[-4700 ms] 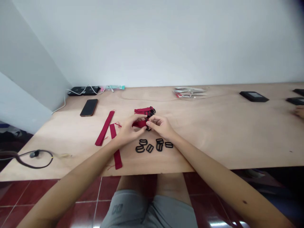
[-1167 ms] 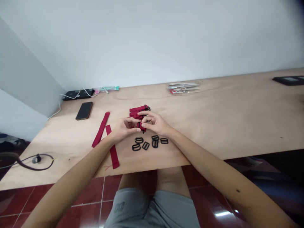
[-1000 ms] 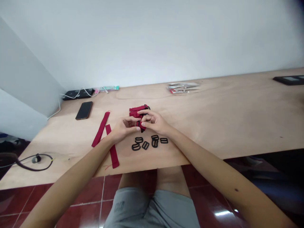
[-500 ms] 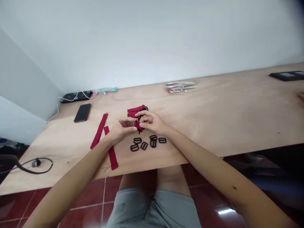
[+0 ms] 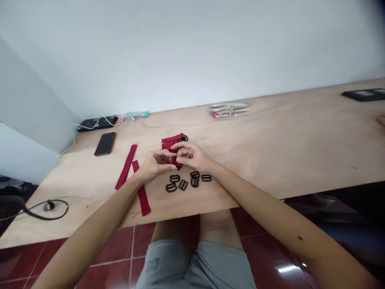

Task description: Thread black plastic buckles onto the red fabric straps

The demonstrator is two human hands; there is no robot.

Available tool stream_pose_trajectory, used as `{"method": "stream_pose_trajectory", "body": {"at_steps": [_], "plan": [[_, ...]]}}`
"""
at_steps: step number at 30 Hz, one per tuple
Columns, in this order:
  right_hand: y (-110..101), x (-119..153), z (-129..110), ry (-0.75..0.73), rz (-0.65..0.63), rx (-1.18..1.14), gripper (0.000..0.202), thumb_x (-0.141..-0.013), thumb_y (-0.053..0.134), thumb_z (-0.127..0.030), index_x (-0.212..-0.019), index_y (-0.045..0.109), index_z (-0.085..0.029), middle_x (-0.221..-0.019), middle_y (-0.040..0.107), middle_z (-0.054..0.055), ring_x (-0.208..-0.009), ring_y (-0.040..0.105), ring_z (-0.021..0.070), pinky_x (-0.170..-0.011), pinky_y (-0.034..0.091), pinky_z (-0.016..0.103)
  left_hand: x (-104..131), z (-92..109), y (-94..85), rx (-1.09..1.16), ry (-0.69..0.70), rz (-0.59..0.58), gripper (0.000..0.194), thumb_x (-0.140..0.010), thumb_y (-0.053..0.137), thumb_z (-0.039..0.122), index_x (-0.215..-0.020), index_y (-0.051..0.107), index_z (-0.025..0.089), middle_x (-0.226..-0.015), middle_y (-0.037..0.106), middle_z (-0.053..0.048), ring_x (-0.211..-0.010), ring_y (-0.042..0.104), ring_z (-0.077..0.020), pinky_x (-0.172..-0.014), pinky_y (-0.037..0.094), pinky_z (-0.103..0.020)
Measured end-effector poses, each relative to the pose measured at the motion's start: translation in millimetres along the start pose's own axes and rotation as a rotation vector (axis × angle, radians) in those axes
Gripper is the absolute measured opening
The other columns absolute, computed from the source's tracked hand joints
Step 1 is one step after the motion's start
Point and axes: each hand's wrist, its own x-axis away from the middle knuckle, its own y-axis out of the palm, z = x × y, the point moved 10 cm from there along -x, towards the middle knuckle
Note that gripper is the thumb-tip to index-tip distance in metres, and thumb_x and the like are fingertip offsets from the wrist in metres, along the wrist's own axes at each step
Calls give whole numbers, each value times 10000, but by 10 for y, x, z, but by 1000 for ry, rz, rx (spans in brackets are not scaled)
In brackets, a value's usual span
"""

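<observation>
Between my two hands is a short red strap (image 5: 177, 162) with a black buckle on it, held over the table. My left hand (image 5: 155, 163) pinches its left side between thumb and fingers. My right hand (image 5: 192, 156) grips the right side, its fingertips covering part of the strap. Just behind lies a bundle of red straps with black buckles (image 5: 172, 140), partly hidden by my fingers. Several loose black slide buckles (image 5: 183, 185) lie on the table in front of my hands. Two flat red strap pieces, one farther left (image 5: 126, 166) and one nearer (image 5: 142, 196), rest beside my left forearm.
A phone (image 5: 105, 143) lies at the left on the wooden table (image 5: 270, 144). Behind it are black boxes (image 5: 96, 123) with a white cable. Plastic packets (image 5: 229, 110) sit near the wall. A black cable loop (image 5: 48, 206) lies at the front left, a dark device (image 5: 363, 94) far right.
The strap and buckle between my hands have turned slightly and shifted a little right, with my left fingers following. The other things on the table stay put.
</observation>
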Motion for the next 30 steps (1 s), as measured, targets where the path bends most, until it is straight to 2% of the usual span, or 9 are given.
{"method": "stream_pose_trajectory", "body": {"at_steps": [3, 9, 17, 23, 30], "plan": [[-2, -4, 36, 20, 17, -15, 529, -880, 842, -409, -1329, 649, -206, -820, 717, -9, -751, 659, 160, -744, 543, 294, -3, 6, 15, -17, 9, -12, 428, -658, 1021, 274, -1041, 843, 205, -1054, 822, -77, -987, 772, -266, -911, 627, -417], [-122, -20, 6, 9, 119, -37, 518, -867, 851, -389, -1322, 671, -219, -937, 744, 23, -830, 683, 176, -759, 548, 295, -35, 106, -140, 16, 94, 128, 460, -651, 1025, 291, -1062, 838, 206, -1124, 819, -91, -1071, 758, -276, -963, 612, -429], [-85, -9, 28, 17, 114, -41, 478, -844, 874, -345, -1270, 694, -223, -907, 728, 7, -861, 689, 180, -803, 548, 300, -29, 119, -87, -35, 108, 108, 454, -620, 1036, 289, -1017, 836, 196, -1119, 830, -97, -1093, 761, -290, -1019, 602, -464], [-81, -8, 45, 33, 135, -107, 485, -816, 905, -332, -1240, 696, -222, -896, 732, 2, -824, 678, 162, -781, 538, 285, -44, 63, -64, 29, 78, 96, 473, -615, 1036, 274, -1039, 836, 208, -1105, 830, -77, -1054, 764, -265, -953, 621, -418], [-87, -11, 67, 24, 129, -102, 442, -819, 911, -350, -1188, 697, -232, -897, 729, 2, -817, 683, 161, -771, 541, 285, -23, 89, -67, 0, 94, 94, 479, -636, 1027, 314, -1054, 826, 193, -1150, 823, -97, -1082, 769, -282, -987, 621, -441]]}}
